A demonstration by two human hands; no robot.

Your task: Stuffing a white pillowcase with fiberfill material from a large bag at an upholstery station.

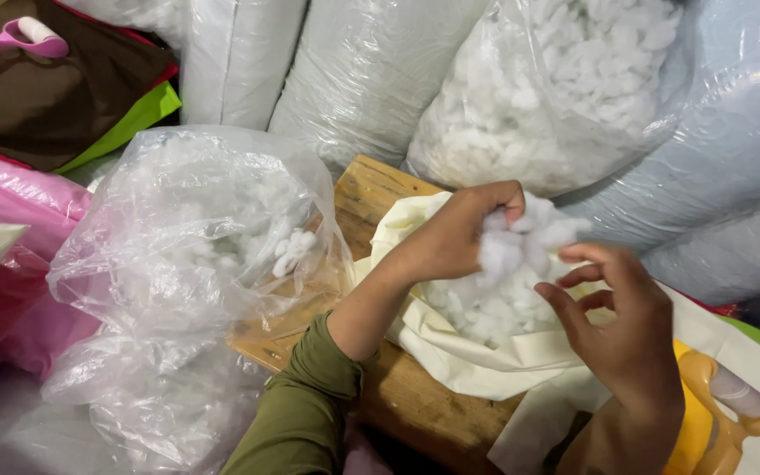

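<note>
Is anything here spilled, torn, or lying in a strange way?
Nothing stands out. The white stuffing sits inside the open cream cover on the wooden table. The left hand grips a tuft, the right hand is open beside it. No fluff lies loose.

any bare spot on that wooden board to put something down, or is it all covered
Two bare patches: the wooden board's far corner, between the crumpled clear plastic bag and the cream fabric cover, and its near edge beside the green sleeve. The middle is crowded: left hand gripping white stuffing, right hand open beside it.
</note>
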